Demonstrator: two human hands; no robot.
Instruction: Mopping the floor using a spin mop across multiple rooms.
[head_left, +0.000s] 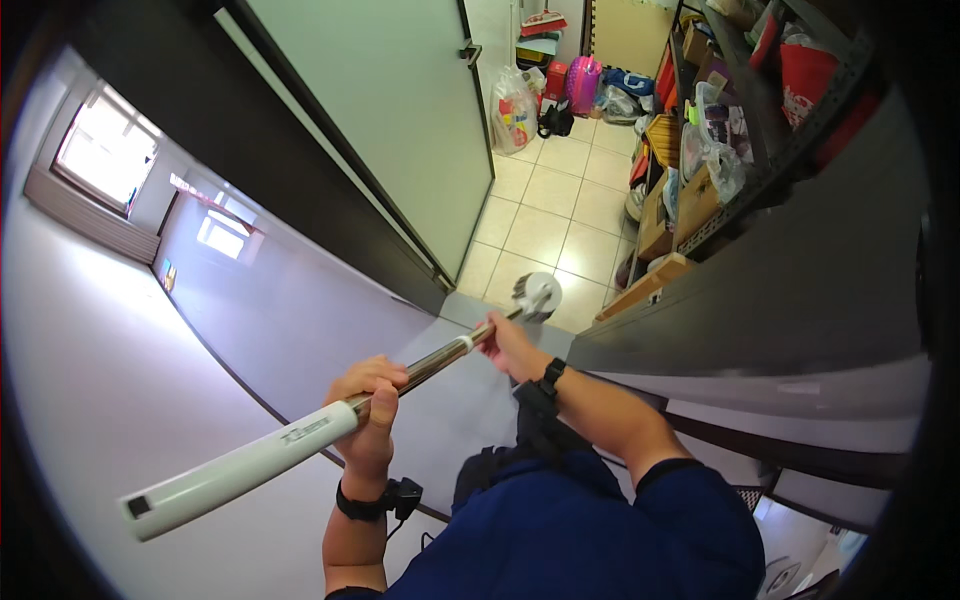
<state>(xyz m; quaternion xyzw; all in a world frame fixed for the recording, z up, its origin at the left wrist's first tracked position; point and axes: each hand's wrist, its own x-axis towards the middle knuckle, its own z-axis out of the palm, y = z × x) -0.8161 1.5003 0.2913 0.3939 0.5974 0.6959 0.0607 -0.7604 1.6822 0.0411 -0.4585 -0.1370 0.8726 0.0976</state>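
Across the view runs a long-handled floor mop or brush (431, 367) with a shiny metal pole. Its thick white grip (240, 469) bears writing and points to the lower left. My left hand (367, 412) is wrapped around the metal just beyond that grip. Farther down, near a white collar on the pole, my right hand (506, 345) grasps the metal. At the far end is a round white head (541, 291) with a grey, blurred fringe, over the doorway; whether it touches the floor I cannot tell.
A pale door (375, 112) with a lever handle stands ajar on the left. Beyond the threshold lie cream floor tiles (551, 191). Metal shelving (735, 202) packed with boxes and bags lines the right. Plastic bags (514, 112) and a pink case (583, 84) sit at the back.
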